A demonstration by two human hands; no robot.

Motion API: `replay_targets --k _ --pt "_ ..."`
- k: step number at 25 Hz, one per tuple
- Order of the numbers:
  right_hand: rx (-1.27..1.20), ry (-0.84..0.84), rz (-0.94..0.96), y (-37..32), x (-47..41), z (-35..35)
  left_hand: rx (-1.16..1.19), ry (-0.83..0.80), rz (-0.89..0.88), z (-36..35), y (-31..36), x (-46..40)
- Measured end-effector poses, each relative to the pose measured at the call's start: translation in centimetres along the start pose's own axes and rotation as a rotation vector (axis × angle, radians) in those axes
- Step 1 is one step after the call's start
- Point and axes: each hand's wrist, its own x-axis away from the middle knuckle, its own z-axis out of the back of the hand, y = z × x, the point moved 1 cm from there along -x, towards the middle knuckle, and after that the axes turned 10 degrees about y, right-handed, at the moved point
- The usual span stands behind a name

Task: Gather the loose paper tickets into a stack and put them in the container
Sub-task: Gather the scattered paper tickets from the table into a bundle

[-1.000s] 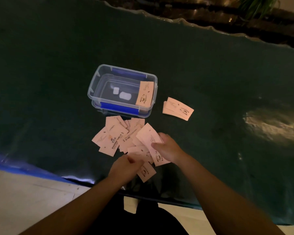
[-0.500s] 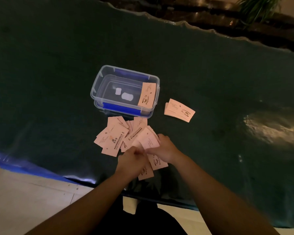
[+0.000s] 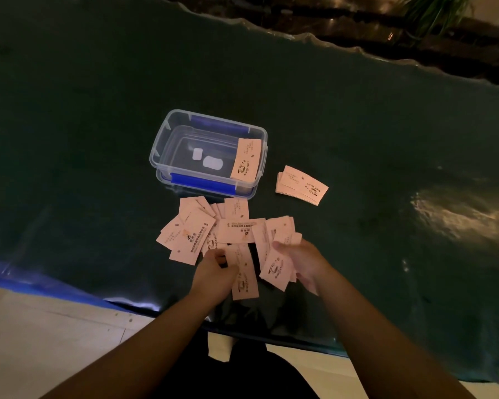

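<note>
A heap of loose pink paper tickets (image 3: pixel 211 230) lies on the dark green table cover, just in front of a clear plastic container (image 3: pixel 167 133) with blue clips. One ticket (image 3: pixel 246 159) leans inside the container against its right wall. A small neat stack of tickets (image 3: pixel 301 185) rests to the right of the container. My left hand (image 3: pixel 213 273) pinches one ticket (image 3: pixel 244 276) at the near edge of the heap. My right hand (image 3: pixel 303 262) holds a few tickets (image 3: pixel 275 269) at the heap's right side.
The green cover (image 3: pixel 98 139) hangs over the table's near edge, with a blue strip (image 3: pixel 41 286) at the lower left and pale floor below. A bright reflection (image 3: pixel 458 214) shows at the right. A plant (image 3: pixel 432 12) stands beyond the far edge.
My hands have drawn apart. The left now holds a single ticket pulled toward me, and the right has shifted right with its tickets. The heap is spread a little wider.
</note>
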Motion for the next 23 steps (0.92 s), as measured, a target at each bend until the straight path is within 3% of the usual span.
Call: replay_targets --k 3,8,11,14,18,23 --pt "0.001 -0.055 0.065 1.6 0.6 -0.5 0.078 -0.066 -0.04 -0.9 1.0 0.3" --pt "0.042 0.059 0.187 1.9 1.2 -2.7 0.098 -0.105 -0.063 -2.7 2.6 0.6" --pt "0.028 0.108 0.129 1.8 1.2 -3.0 0.064 -0.141 -0.083 -3.4 2.8 0.6" --pt "-0.035 0.088 0.056 1.8 1.3 -2.4 -0.165 -0.155 -0.271 -3.0 3.4 -0.1" --pt "-0.052 0.06 0.012 2.0 1.4 -1.3 -0.728 0.054 -0.729 -2.1 5.5 -2.8" --pt "-0.084 0.092 -0.003 2.2 1.0 0.4 -1.057 -0.092 -0.794 -3.7 7.9 -5.1"
